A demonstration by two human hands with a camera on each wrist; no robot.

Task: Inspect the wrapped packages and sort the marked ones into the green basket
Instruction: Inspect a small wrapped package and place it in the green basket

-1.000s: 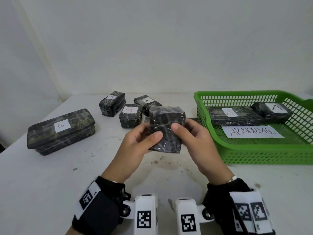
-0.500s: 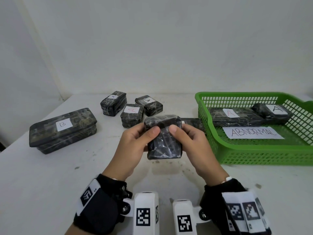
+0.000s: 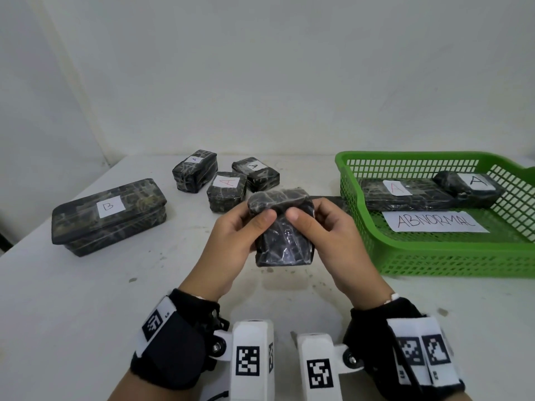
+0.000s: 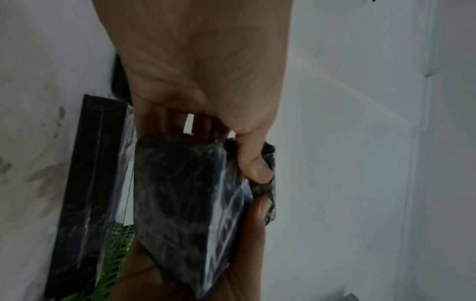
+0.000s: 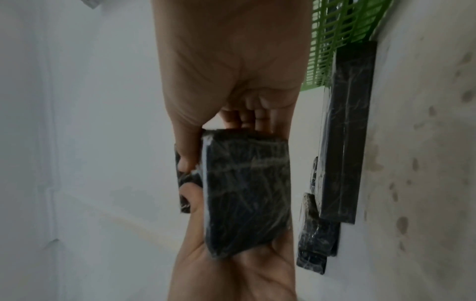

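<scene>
A dark plastic-wrapped package (image 3: 285,241) (image 4: 185,201) (image 5: 247,195) is held above the table's middle, tilted with a plain face toward me; no label shows on it. My left hand (image 3: 240,235) grips its left side, thumb on the front. My right hand (image 3: 321,233) grips its right side the same way. The green basket (image 3: 434,256) stands at the right and holds two wrapped packages marked A (image 3: 405,192) (image 3: 469,183) and a paper sign reading ABNORMAL (image 3: 434,221).
Three small packages marked A (image 3: 194,170) (image 3: 227,191) (image 3: 256,173) lie at the table's back. A long package marked B (image 3: 108,217) lies at the left. A flat dark package (image 5: 345,130) lies on the table beside the basket, behind my hands.
Both hands have tipped the held package's top edge toward me and lowered it a little. Everything else stays in place.
</scene>
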